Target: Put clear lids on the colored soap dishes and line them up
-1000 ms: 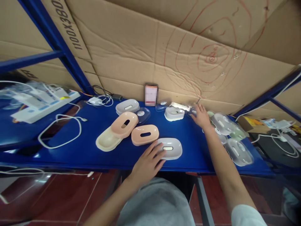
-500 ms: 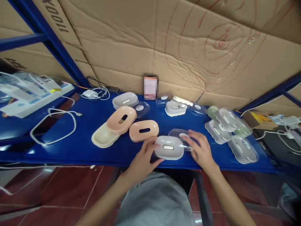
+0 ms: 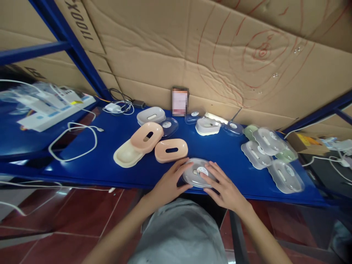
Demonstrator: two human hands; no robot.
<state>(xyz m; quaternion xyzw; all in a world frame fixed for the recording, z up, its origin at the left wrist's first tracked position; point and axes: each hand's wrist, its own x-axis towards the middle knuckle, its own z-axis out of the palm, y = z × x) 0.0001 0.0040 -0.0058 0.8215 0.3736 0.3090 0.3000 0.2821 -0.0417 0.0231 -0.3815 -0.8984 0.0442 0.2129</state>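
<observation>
A grey oval soap dish (image 3: 189, 178) lies at the table's front edge, with a clear plastic lid (image 3: 202, 171) over it. The lid bears a round white sticker. My left hand (image 3: 171, 182) grips the dish's left end between thumb and fingers. From the right, my right hand (image 3: 223, 187) has its fingers around the lid, one of them close to the sticker. Whether the lid sits fully down on the rim, I cannot tell. Just behind my left hand is a peach soap dish (image 3: 180, 145) with a slot in its floor.
Another peach dish (image 3: 154, 129) rests partly on a cream tray (image 3: 123, 157). Grey dishes (image 3: 151, 114) and clear lids (image 3: 170, 129) lie farther back. Several lidded dishes (image 3: 257, 154) are piled at right. A pixelated upright box (image 3: 180, 102), white cable (image 3: 73, 159) and power strip (image 3: 52, 117) are also there.
My right hand has brought the clear lid from behind the grey dish left and forward, over it. My left hand stays at the dish's left end. The view has shifted slightly.
</observation>
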